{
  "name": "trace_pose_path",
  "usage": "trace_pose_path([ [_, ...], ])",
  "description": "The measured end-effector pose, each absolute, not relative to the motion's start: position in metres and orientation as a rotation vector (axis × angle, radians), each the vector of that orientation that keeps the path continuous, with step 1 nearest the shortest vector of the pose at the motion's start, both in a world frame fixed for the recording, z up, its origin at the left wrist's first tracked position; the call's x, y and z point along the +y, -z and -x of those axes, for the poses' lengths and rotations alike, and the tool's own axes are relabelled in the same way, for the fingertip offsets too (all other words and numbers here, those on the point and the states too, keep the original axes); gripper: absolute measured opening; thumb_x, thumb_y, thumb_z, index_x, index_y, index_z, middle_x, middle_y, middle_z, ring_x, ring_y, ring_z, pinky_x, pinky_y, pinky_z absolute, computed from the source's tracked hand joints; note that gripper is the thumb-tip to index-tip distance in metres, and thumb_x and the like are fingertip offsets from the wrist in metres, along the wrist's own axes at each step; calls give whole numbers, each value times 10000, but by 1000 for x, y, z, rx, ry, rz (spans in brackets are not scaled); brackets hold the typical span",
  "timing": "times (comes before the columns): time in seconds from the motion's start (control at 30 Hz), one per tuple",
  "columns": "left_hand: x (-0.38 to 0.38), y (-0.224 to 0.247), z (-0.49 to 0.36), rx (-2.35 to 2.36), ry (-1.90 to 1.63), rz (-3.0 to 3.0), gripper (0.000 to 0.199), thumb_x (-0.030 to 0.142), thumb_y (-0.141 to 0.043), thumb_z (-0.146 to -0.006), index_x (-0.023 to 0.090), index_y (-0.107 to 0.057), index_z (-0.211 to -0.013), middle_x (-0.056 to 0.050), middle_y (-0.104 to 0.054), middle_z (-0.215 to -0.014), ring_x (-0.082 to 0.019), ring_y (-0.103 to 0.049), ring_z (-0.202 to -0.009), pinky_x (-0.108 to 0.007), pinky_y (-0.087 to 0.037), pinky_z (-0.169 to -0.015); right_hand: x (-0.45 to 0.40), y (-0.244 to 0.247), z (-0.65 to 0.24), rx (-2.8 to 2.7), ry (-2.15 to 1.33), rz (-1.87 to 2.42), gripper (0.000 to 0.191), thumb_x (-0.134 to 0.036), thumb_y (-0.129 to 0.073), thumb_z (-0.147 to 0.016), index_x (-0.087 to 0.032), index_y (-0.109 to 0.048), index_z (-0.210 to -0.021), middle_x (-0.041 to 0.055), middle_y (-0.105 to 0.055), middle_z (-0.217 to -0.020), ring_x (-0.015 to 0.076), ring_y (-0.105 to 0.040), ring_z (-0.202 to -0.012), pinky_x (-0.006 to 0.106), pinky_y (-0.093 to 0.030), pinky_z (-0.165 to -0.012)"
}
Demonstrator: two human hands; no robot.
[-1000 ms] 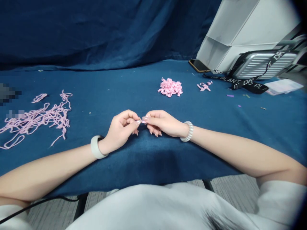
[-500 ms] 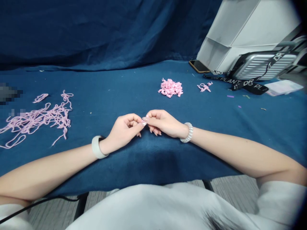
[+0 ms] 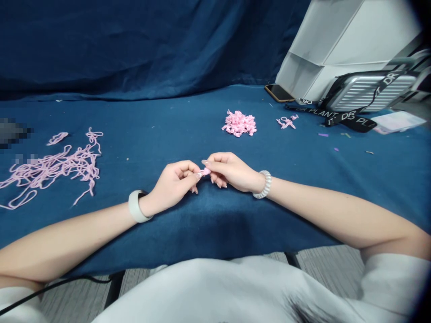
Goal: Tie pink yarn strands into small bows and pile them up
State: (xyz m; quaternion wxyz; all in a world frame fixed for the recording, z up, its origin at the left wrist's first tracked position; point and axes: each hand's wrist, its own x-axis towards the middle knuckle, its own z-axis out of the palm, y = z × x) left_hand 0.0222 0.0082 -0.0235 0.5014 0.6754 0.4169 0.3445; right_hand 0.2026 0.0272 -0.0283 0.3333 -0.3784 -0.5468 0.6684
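From my end of the feed, I have both hands near the middle of the bench (image 3: 161, 130), which is draped in blue cloth. The small pink yarn piece (image 3: 205, 172) sits between them, spanning the narrow gap from fingertips to fingertips. My left hand (image 3: 173, 183) has its thumb and forefinger closed on one end, gripping it. On my right hand (image 3: 234, 172), the fingers are bent at the other end, with the thumb just above it; I cannot tell whether they grip it.

Beyond the hands, a compact heap of pink knotted pieces (image 3: 239, 124) lies on the cloth, with a few looser pink bits (image 3: 287, 122) to its right. Over on the left I see a sprawling tangle of pale pink yarn (image 3: 55, 168), and just behind it a short yarn bundle (image 3: 58, 138).

At the far right, a phone (image 3: 280, 93) lies against a white box (image 3: 353, 33). A silver ribbed case (image 3: 373, 92) stands beside the box, a black lettered strap (image 3: 353, 120) trailing in front.
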Motion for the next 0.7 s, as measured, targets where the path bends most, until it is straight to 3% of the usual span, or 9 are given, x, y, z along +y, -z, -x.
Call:
trace_pose_path([
  [0.4, 12, 28, -22, 1028, -896, -1435, 129, 244, -508, -846, 143, -588, -834, 41, -539, -522, -98, -562, -496, -218, -486, -532, 26, 30, -203, -1387, -1692, 991, 398, -495, -633, -753, -146, -484, -632, -55, -524, -460, 24, -439, -337, 113, -325, -306],
  [0.53, 11, 29, -26, 1034, -911, -1501, 294, 290, -643, -778, 158, -550, -1024, 19, -618, -652, -106, -598, -581, -213, -504, -561, 25, 32, -202, -1390, -1667, 1022, 382, -480, -660, -732, -144, -495, -649, -58, -527, -460, 22, -431, -331, 108, -318, -299],
  [0.6, 10, 31, -28, 1015, -943, -1574, 365, 284, -706, -724, 159, -564, -1037, -9, -653, -753, -116, -619, -657, -215, -517, -597, 26, 33, -201, -1407, -1660, 1017, 369, -458, -675, -725, -143, -497, -650, -59, -530, -463, 20, -432, -332, 105, -318, -299],
  [0.7, 9, 31, -29, 1028, -973, -1613, 304, 299, -707, -726, 150, -629, -979, -37, -675, -824, -127, -630, -705, -215, -528, -608, 26, 35, -201, -1451, -1646, 1015, 370, -465, -674, -724, -140, -509, -661, -58, -532, -469, 20, -441, -337, 103, -327, -306],
])
